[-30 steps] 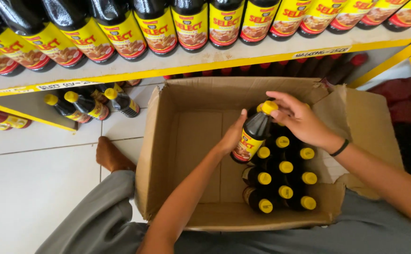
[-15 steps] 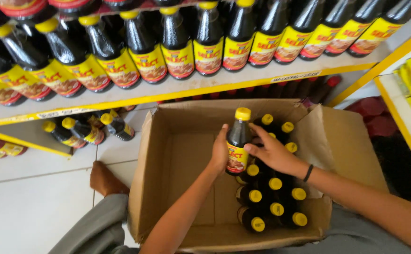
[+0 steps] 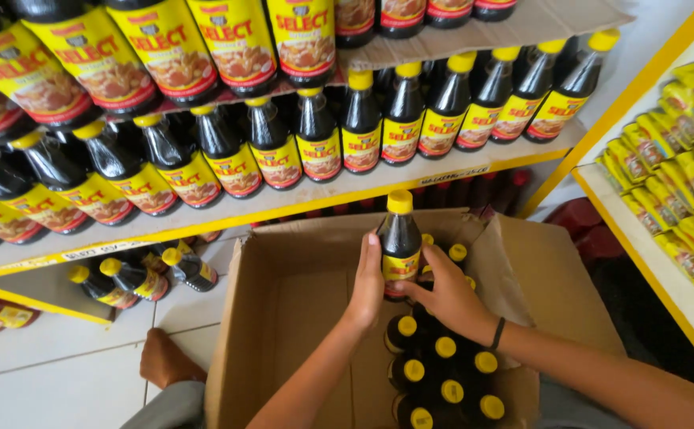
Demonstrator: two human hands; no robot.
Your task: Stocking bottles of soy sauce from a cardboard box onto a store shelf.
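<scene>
Clasping one dark yellow-capped bottle (image 3: 401, 246) upright: left hand (image 3: 368, 282), right hand (image 3: 446, 295), fingers curled.

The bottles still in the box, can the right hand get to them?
Probably yes. The right hand sits just above the yellow-capped bottles in the box, and the cardboard box is open on top. But both hands are gripping one dark bottle, so it is busy.

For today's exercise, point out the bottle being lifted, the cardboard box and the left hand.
bottle being lifted (image 3: 400, 242), head view, on its dark body above the label.
cardboard box (image 3: 303, 298), head view, on its bare inner wall.
left hand (image 3: 368, 284), head view, on the back of the hand.
</scene>
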